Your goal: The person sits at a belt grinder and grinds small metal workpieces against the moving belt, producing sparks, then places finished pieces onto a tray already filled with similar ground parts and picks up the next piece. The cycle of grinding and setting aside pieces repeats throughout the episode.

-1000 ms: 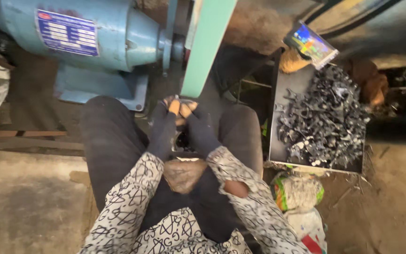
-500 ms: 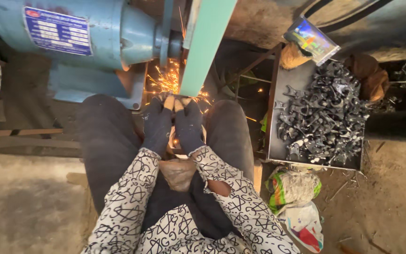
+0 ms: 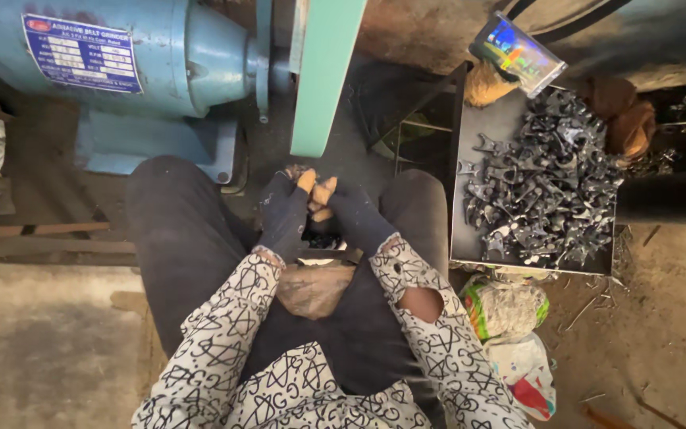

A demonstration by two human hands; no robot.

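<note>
Both my hands wear dark fingerless gloves and meet just below the green sanding belt (image 3: 325,75) of a blue belt grinder (image 3: 160,56). My left hand (image 3: 286,208) and my right hand (image 3: 351,210) together pinch a small dark metal piece (image 3: 299,170), mostly hidden by the fingers. The piece sits a little below the belt's lower end. No sparks show. My knees in dark trousers spread to either side, and my sleeves are white with a black pattern.
A metal tray (image 3: 470,238) at my right knee holds a heap of several dark metal castings (image 3: 545,191). A shiny packet (image 3: 518,52) lies at its far end. Crumpled plastic bags (image 3: 510,310) lie on the dirt floor below the tray. Wooden planks (image 3: 33,238) lie left.
Half a second ago sparks flew where the piece met the belt. The sparks have stopped and my hands have drawn slightly down and away from the belt.
</note>
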